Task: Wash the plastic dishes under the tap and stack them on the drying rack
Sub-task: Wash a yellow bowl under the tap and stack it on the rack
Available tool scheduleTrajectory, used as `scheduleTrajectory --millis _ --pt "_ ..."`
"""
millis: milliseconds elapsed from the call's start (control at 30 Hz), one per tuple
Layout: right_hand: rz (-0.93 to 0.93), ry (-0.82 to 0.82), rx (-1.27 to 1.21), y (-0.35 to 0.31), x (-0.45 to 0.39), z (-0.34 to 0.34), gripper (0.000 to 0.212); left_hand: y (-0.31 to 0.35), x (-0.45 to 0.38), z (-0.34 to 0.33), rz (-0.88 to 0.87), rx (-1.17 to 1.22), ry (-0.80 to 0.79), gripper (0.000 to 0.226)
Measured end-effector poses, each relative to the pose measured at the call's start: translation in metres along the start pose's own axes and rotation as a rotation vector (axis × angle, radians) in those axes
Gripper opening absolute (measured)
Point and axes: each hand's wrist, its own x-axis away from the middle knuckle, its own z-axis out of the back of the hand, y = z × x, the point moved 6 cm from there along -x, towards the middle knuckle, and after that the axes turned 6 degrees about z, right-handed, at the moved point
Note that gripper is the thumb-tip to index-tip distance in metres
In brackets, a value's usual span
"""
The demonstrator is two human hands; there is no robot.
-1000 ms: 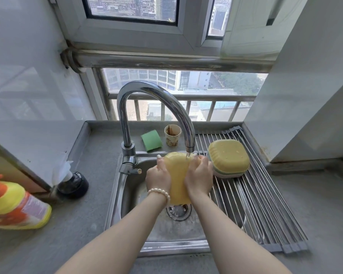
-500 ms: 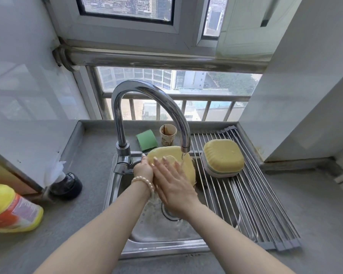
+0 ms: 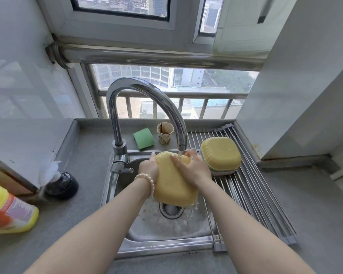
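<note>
A yellow plastic dish, square with rounded corners, is held tilted over the sink with its underside toward the camera; its far edge sits beneath the tap spout, where a thin stream of water lands, and its near edge hangs just above the drain. The left hand, with a bead bracelet at the wrist, grasps the dish's left edge, fingers curled behind the rim. The right hand lies on the upper right of the dish, fingers spread across its surface and curled over the far rim at the water stream. Both forearms enter from the near edge of the view and converge on the dish.

Just right of the right hand, a stack of washed dishes, upside down with a yellow one uppermost, rests on the far end of the drying rack. The rack's steel rods span the right portion of the sink and its rim; the nearer rods are bare. Behind the tap base, on the bench ledge, stand a green sponge and a stained paper cup, close together but apart. To the left, well apart from the sink, a dark round object with a white plastic wrap sits against the wall, and a yellow and orange bottle lies at the left edge of the view. Open bench surface borders the sink on the left, near and right sides.
</note>
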Motion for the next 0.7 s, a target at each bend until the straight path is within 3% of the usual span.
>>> scheduleTrajectory --millis 100,167,367,467,567,633,700 --pt "-0.140 -0.026 -0.437 0.015 -0.005 -0.003 0.049 0.012 -0.003 0.002 -0.103 -0.246 0.004 0.054" --pt "-0.301 0.085 -0.663 0.030 -0.003 -0.005 0.033 0.021 0.005 -0.003 -0.252 -0.509 0.075 0.055" --pt "-0.613 0.340 -1.032 0.044 0.015 -0.018 0.021 0.019 0.047 -0.040 -0.636 -1.009 0.279 0.072" --pt "-0.666 0.414 -1.140 0.043 0.025 -0.015 0.018 0.014 0.059 -0.061 -0.859 -1.138 0.194 0.066" --pt "-0.604 0.339 -1.231 0.042 0.030 -0.017 0.024 0.010 0.063 -0.072 -1.091 -1.279 -0.045 0.053" --pt "-0.601 0.353 -1.210 0.045 0.033 -0.017 0.026 0.013 0.057 -0.066 -1.112 -1.300 -0.147 0.054" --pt "-0.663 0.403 -1.181 0.048 0.036 -0.017 0.025 0.017 0.046 -0.055 -1.003 -1.278 -0.132 0.064"
